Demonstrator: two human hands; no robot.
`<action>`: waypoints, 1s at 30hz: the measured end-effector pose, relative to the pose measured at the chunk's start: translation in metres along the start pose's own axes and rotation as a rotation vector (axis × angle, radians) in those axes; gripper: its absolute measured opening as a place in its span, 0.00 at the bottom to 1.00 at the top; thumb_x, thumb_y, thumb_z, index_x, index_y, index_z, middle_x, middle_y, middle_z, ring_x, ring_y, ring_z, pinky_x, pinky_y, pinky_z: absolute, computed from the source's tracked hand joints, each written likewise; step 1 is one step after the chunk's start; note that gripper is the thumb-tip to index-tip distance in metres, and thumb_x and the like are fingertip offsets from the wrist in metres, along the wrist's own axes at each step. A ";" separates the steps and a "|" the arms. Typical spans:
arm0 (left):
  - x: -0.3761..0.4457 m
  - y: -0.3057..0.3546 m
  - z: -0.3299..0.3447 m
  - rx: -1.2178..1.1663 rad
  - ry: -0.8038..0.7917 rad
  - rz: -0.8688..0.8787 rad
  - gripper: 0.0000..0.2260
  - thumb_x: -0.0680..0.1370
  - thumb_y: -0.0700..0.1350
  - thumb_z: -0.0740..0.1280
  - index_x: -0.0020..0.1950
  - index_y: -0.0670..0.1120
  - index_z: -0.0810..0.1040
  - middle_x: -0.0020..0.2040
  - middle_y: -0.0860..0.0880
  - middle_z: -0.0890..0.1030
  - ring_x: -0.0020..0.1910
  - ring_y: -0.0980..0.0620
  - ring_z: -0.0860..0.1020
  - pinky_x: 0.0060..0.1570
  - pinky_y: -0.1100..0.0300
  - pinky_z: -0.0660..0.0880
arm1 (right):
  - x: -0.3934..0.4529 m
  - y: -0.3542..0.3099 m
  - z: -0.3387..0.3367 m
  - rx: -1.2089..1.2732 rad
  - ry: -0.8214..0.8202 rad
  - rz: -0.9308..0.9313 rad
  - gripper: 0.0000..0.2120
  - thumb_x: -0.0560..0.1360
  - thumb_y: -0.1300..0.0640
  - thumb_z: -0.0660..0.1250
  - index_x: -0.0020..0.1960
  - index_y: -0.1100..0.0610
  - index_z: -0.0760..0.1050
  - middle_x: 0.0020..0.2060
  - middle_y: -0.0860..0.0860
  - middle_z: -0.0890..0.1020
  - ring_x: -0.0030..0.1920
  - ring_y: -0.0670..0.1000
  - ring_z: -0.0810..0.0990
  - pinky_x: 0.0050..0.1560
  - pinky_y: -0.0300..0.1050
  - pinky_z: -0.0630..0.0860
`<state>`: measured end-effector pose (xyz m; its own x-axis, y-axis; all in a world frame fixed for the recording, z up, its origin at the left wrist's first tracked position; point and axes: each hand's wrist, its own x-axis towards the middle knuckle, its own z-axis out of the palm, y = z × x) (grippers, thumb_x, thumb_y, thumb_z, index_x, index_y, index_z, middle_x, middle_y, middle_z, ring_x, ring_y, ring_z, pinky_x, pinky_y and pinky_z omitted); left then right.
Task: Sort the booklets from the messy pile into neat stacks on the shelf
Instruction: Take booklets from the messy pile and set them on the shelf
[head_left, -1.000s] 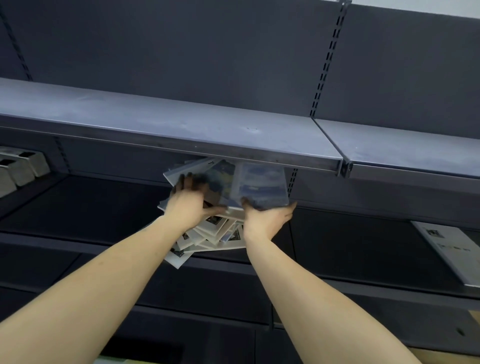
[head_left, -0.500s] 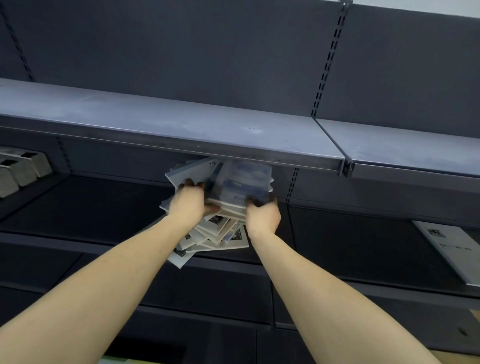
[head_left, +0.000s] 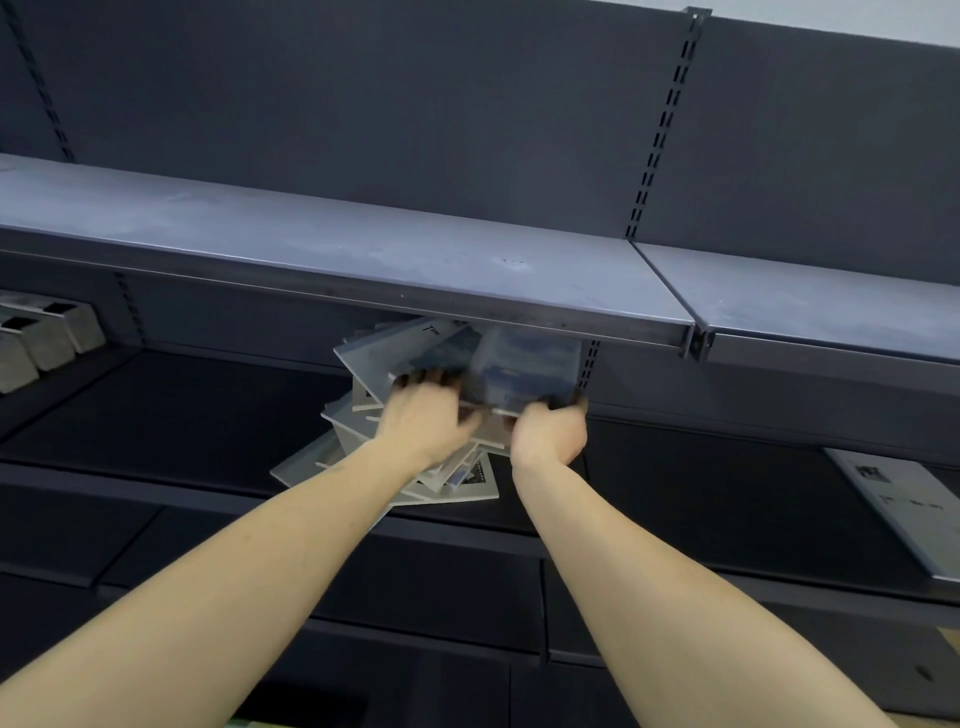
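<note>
Blue booklets (head_left: 524, 366), both hands gripping, shelf (head_left: 156, 415)

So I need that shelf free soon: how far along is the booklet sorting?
Early, it looks. Done: perhaps one booklet lying flat alone at the far right. In hand: the left hand and right hand grip a few booklets above the messy pile. Left: that pile is fanned out at odd angles, and no neat stack shows.
</note>
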<state>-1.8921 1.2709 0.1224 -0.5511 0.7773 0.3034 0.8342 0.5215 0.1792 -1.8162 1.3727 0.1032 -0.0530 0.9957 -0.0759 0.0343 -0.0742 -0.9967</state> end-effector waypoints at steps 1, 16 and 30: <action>0.001 0.003 0.005 0.013 -0.018 -0.009 0.31 0.76 0.69 0.57 0.71 0.51 0.68 0.64 0.45 0.75 0.61 0.43 0.74 0.60 0.49 0.71 | 0.002 -0.001 -0.002 0.005 0.026 -0.001 0.23 0.75 0.64 0.64 0.70 0.54 0.70 0.60 0.58 0.79 0.59 0.61 0.80 0.56 0.59 0.80; 0.022 -0.057 -0.013 0.179 -0.084 0.191 0.30 0.78 0.35 0.59 0.73 0.63 0.67 0.74 0.54 0.67 0.72 0.47 0.64 0.73 0.50 0.59 | 0.021 -0.001 -0.020 0.099 0.038 0.023 0.20 0.77 0.65 0.61 0.66 0.51 0.75 0.58 0.53 0.81 0.57 0.58 0.81 0.54 0.58 0.82; 0.023 -0.007 0.022 0.102 0.000 0.029 0.27 0.79 0.52 0.63 0.77 0.51 0.61 0.72 0.47 0.67 0.69 0.43 0.64 0.65 0.47 0.67 | 0.035 -0.006 -0.012 -0.011 -0.056 -0.084 0.16 0.77 0.65 0.58 0.59 0.50 0.76 0.50 0.50 0.82 0.51 0.56 0.82 0.51 0.55 0.82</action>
<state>-1.9109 1.2931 0.1071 -0.5263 0.7928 0.3074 0.8438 0.5315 0.0740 -1.8058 1.4083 0.1070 -0.1122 0.9937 0.0062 0.0386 0.0106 -0.9992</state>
